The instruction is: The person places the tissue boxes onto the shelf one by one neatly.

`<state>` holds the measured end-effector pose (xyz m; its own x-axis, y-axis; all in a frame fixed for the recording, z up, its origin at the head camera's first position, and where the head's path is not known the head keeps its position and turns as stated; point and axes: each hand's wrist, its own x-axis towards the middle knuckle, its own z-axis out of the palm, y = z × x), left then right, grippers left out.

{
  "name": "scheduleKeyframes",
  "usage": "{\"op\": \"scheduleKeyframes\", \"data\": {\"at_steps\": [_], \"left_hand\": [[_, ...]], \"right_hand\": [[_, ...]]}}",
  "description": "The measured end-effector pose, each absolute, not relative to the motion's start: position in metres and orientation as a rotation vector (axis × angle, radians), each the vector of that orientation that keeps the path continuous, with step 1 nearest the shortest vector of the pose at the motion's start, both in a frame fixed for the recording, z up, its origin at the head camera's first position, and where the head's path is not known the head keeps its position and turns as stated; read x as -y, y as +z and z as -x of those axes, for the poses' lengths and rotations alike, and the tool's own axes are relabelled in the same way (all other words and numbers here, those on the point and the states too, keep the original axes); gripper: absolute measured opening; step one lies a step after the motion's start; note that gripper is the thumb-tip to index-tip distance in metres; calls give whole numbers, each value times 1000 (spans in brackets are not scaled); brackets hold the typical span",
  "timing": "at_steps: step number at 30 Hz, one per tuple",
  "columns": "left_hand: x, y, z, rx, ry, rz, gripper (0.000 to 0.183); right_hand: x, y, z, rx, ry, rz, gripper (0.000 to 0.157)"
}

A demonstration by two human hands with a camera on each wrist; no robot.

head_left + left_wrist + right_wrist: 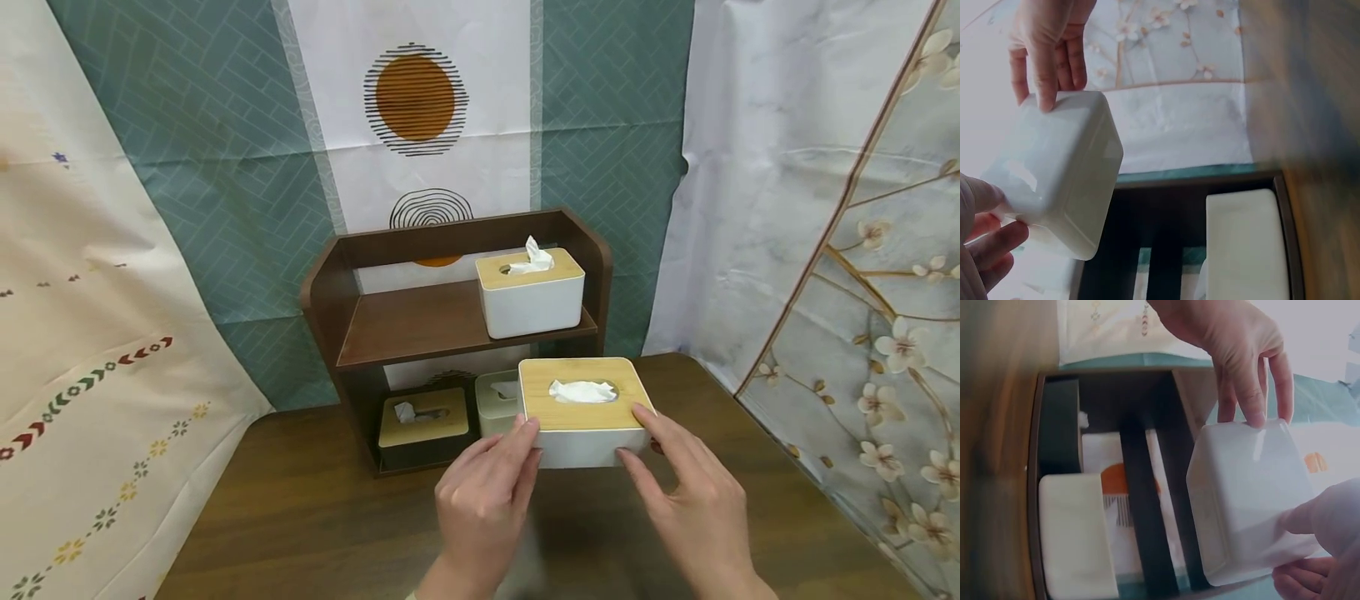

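Observation:
A white tissue box (588, 448) with a light wooden lid and a tuft of tissue in its oval slot is held up in front of the shelf's right part. My left hand (483, 492) grips its left side, thumb and fingers at the front corner. On the opposite side my right hand (693, 496) pinches the right front corner, thumb below and fingers at the lid's edge. Both wrist views show the box's smooth white underside, in the left wrist view (1054, 156) and the right wrist view, where the box (1254, 500) hides part of the shelf.
A dark brown two-tier shelf (420, 321) stands on the wooden table (315, 517). Its upper tier bears a taller white tissue box (534, 310) at the right. Below are a black tissue box (423, 421) with a wooden lid and a pale one (491, 408), partly hidden. Patterned cloths hang around.

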<state>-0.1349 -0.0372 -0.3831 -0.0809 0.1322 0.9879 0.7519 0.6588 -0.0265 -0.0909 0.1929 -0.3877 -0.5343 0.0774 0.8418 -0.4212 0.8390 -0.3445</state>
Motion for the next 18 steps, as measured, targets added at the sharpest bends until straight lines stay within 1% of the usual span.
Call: {"op": "scheduleKeyframes", "data": {"at_steps": [1,3,4,6,7,8,10,11,18], "left_hand": [[41,-381,134,1588,-600,742,22],[47,-377,132,1566,-593,737,22],[50,-375,131,1557,-588,732,22],[57,-371,130,1536,-575,721,22],[60,-370,129,1525,-568,714,22],[63,-368,128,1520,-565,707,23],[69,-365,126,1526,-563,688,24],[71,-364,125,1531,-563,681,25],[89,-355,121,1497,-555,647,24]], "right_hand": [[-190,-386,91,2039,650,-265,61],[-183,-383,93,2017,657,-299,73],[-180,-382,94,2006,664,-315,73],[-174,-380,96,1991,680,-338,59],[-171,-379,96,1986,695,-351,54],[-168,-378,97,1982,710,-363,53],[-162,-376,99,1980,736,-382,61],[-159,-374,100,1970,738,-394,61],[-142,-367,108,1890,714,-487,54]]}}
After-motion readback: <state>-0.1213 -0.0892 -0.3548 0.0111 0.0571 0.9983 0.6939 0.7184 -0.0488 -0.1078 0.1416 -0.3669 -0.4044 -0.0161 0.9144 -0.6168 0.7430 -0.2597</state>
